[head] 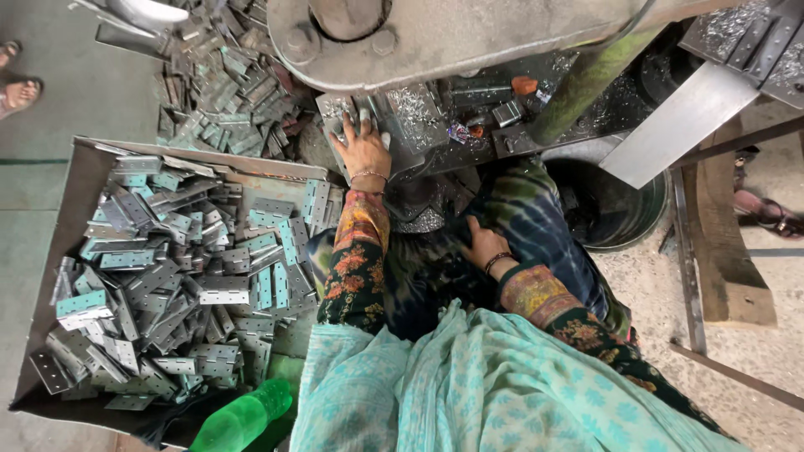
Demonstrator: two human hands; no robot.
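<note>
My left hand [362,148] reaches forward onto the machine's steel work table [419,125], fingers spread over a small metal piece whose shape I cannot make out. My right hand [481,243] rests low on my lap, fingers curled against the dark cloth; nothing shows in it. Both arms wear dark flowered sleeves, and a pale green patterned scarf [494,385] fills the bottom of the view. A grey tray [84,180] at my left is heaped with several flat metal hinges [193,276].
A big grey press machine [435,38] looms overhead. More hinges [230,79] lie piled on the floor behind the tray. A green plastic bottle [243,418] lies at the bottom. A dark round bucket [624,209] and wooden plank [729,259] stand right. Other persons' sandalled feet [18,88] show at both edges.
</note>
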